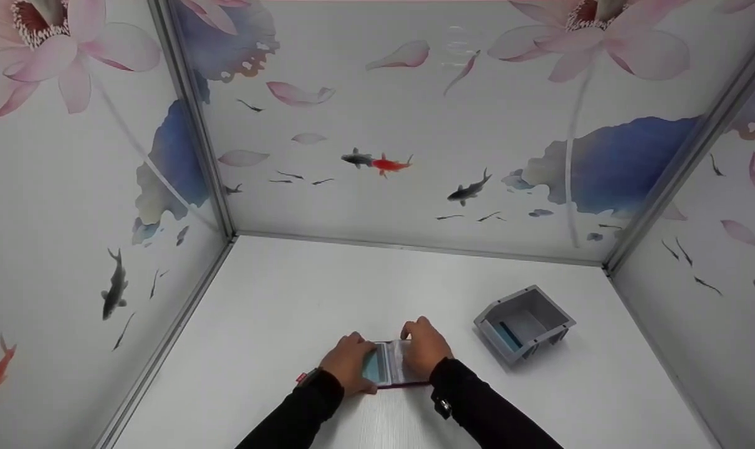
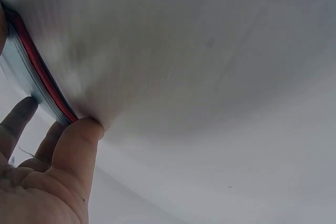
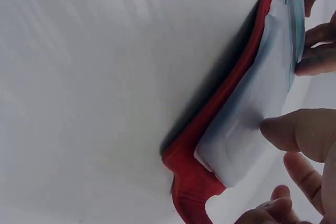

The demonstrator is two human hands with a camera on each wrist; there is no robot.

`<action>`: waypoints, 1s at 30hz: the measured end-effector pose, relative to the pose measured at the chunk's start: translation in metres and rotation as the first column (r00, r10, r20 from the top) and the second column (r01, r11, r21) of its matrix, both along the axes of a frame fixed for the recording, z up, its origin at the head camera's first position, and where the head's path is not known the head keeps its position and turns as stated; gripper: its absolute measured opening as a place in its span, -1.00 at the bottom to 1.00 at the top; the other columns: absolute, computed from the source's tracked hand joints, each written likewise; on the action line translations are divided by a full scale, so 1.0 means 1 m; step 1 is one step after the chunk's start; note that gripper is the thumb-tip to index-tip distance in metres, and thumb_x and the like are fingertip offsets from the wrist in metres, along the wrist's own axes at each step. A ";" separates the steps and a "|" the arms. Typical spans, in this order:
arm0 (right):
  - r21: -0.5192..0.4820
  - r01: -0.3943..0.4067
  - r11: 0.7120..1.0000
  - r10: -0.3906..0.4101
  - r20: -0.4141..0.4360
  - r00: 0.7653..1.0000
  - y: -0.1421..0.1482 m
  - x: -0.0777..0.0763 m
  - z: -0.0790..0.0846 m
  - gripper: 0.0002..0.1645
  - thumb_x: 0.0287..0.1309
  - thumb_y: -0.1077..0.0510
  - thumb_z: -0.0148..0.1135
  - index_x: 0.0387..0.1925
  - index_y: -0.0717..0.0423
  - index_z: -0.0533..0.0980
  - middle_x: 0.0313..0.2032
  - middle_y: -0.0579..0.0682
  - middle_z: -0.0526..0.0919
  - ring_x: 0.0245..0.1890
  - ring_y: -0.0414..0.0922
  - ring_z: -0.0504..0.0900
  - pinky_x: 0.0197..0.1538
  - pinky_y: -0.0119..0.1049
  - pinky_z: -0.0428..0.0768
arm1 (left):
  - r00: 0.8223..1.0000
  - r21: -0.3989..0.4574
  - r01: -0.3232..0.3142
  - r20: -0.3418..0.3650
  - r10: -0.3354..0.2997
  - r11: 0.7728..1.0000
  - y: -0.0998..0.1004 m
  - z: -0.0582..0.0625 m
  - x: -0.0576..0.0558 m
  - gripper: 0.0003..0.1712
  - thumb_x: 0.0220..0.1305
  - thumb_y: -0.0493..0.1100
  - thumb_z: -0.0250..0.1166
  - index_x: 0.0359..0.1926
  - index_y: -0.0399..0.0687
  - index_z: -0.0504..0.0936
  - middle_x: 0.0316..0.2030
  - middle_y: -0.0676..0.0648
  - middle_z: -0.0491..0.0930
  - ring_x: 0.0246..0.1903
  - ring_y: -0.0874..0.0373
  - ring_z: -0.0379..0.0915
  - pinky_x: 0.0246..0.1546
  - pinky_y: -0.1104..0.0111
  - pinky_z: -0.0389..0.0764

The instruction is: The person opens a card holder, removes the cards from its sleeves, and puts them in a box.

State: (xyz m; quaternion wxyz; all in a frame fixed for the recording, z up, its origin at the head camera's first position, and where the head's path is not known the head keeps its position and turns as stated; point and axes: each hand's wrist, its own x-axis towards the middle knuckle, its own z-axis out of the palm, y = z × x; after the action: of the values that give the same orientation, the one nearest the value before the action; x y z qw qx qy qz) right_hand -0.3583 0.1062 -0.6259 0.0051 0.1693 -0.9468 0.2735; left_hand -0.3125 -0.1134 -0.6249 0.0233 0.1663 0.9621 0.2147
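A card holder with a red cover and clear plastic sleeves lies open like a book on the white table. My left hand grips its left half, the thumb at the near edge and fingers over the pale-blue page. On the right half, my right hand presses its thumb against the top sleeve. The other fingers of that hand are bent loosely past the page edge, apart from the thumb. A red flap sticks out at the cover's end.
A grey plastic bin stands on the table to the right, turned at an angle. Inside it, near its front wall, shows a blue and dark strip. Printed panels with fish and lotus flowers wall the table at the back, left and right.
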 end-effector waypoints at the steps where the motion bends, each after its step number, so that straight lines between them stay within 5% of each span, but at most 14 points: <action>1: 0.017 -0.034 0.999 0.035 -0.025 0.999 -0.001 0.000 0.000 -0.68 0.23 0.50 0.34 -0.06 0.17 0.71 -0.12 0.07 0.64 -0.21 -0.06 0.62 -0.04 -0.07 0.73 | 1.000 0.006 0.000 0.002 0.000 1.000 0.000 0.000 0.000 -0.05 -0.02 0.03 0.90 0.39 -0.07 0.73 0.09 -0.07 0.64 0.06 0.02 0.55 0.22 0.11 0.72; 6: 0.038 -0.181 0.983 0.182 0.002 0.983 -0.007 0.002 -0.001 -0.72 0.33 0.52 0.31 -0.09 0.17 0.73 -0.15 0.04 0.79 -0.14 -0.06 0.73 0.03 -0.06 0.78 | 1.000 0.013 0.002 0.010 -0.002 1.000 -0.001 0.000 -0.001 -0.07 -0.03 0.03 0.90 0.36 -0.09 0.74 0.07 -0.07 0.65 0.04 0.02 0.54 0.21 0.12 0.73; 10: -0.030 -0.210 0.977 0.211 0.084 0.974 -0.010 0.003 0.003 -0.72 0.26 0.52 0.37 -0.09 0.19 0.75 -0.08 0.07 0.85 -0.07 -0.04 0.76 0.09 0.01 0.79 | 1.000 0.005 0.012 -0.001 -0.012 1.000 -0.002 -0.001 -0.002 -0.07 -0.03 0.04 0.90 0.36 -0.07 0.74 0.08 -0.08 0.65 0.05 0.00 0.55 0.20 0.12 0.73; 18: -0.198 -0.068 0.978 0.110 0.209 0.972 -0.013 0.003 0.007 -0.76 0.27 0.29 0.47 -0.05 0.31 0.80 -0.14 0.10 0.85 -0.11 -0.05 0.77 0.03 -0.03 0.81 | 1.000 0.046 0.002 0.008 -0.003 0.999 -0.001 0.000 0.000 -0.07 -0.04 0.00 0.91 0.36 -0.08 0.73 0.07 -0.08 0.63 0.05 0.01 0.55 0.17 0.10 0.74; 30: -0.253 0.057 0.966 0.009 0.251 0.968 -0.024 0.010 0.017 -0.64 0.15 0.26 0.48 -0.03 0.37 0.81 -0.20 0.10 0.90 -0.19 -0.10 0.78 -0.04 -0.12 0.80 | 1.000 0.006 0.009 0.000 -0.009 1.000 0.000 -0.003 -0.003 0.21 -0.08 -0.01 0.93 0.59 -0.10 0.56 0.21 -0.16 0.65 0.17 -0.09 0.59 0.28 0.07 0.72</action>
State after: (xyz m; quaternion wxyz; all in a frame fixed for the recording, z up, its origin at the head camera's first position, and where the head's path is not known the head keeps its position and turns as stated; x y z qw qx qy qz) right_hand -0.3478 0.0823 -0.6087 -0.0892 0.1199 -0.8982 0.4133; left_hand -0.3150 -0.1133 -0.6274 0.0238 0.1708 0.9607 0.2175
